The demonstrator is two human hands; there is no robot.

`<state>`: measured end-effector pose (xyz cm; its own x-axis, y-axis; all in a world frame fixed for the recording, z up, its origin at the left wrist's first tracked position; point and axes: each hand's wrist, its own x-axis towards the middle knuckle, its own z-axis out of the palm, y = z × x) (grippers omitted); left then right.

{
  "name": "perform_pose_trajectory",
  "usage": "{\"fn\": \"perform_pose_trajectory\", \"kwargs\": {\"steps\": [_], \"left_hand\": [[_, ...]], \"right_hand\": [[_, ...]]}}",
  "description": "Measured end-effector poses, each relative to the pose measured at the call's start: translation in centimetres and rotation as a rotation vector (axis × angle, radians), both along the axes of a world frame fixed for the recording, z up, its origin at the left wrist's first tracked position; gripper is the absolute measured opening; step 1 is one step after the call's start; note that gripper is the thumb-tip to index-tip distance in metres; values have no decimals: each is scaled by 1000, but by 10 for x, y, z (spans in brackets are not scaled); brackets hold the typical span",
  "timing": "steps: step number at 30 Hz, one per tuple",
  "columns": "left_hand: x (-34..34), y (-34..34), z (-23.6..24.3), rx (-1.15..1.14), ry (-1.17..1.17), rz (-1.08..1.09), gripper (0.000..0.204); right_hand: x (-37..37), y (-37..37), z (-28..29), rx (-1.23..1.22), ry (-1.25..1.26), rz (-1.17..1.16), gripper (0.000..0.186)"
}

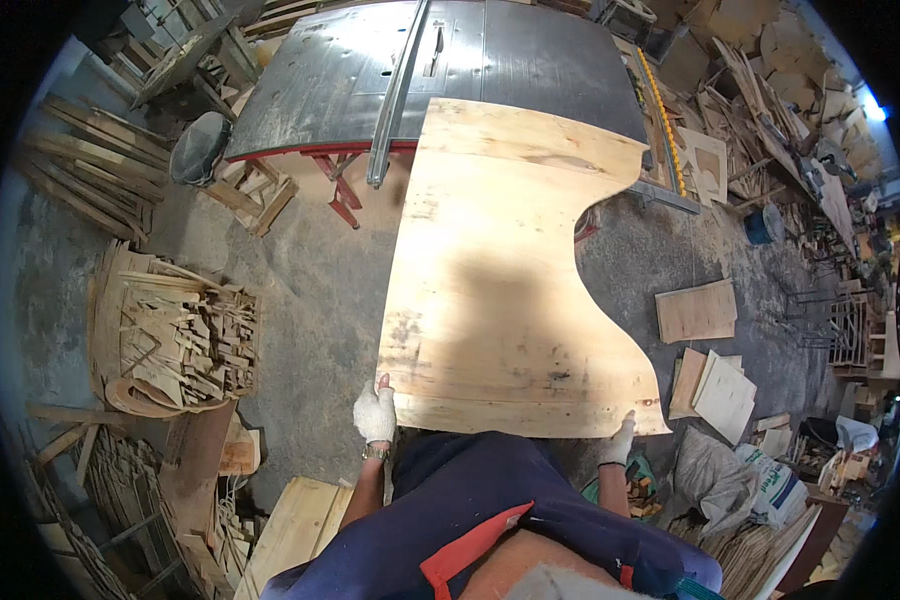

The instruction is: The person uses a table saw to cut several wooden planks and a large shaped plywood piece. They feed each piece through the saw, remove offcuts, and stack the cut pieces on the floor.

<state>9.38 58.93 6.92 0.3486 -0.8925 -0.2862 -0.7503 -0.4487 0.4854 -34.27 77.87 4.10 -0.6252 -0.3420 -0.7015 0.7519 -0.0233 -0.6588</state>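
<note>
A large plywood sheet [480, 260] with a wavy cut along its right side stretches out before me. Its far end rests over the front edge of a grey table saw [550, 70]. My left hand [375, 413], in a white knitted glove, grips the near left corner, thumb on top and fingers out of sight below. Near the other corner my gloved right hand [620, 441] holds the near edge the same way. A shadow falls across the middle of the sheet.
A metal rail [398, 95] runs along the saw table, left of the sheet. Wood offcuts [185, 340] are heaped at the left. A black tub [200, 148] stands at the far left. Plywood pieces [695, 312] and a grey sack [715, 480] lie on the floor at right.
</note>
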Motion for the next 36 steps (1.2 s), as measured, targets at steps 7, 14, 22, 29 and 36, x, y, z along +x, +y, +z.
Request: {"fn": "perform_pose_trajectory", "kwargs": {"steps": [7, 14, 22, 29, 36], "left_hand": [[3, 1, 1, 25, 21, 37, 65], [-12, -34, -19, -127, -19, 96, 67], [6, -92, -49, -78, -30, 55, 67], [14, -109, -77, -123, 68, 79, 60], [8, -136, -87, -157, 313, 85, 48]], "right_hand": [[-1, -21, -3, -62, -11, 89, 61], [-22, -72, -39, -47, -24, 70, 59], [-3, -121, -58, -86, -85, 58, 63], [16, -136, -67, -30, -72, 31, 66], [5, -159, -84, 4, -34, -23, 62]]}}
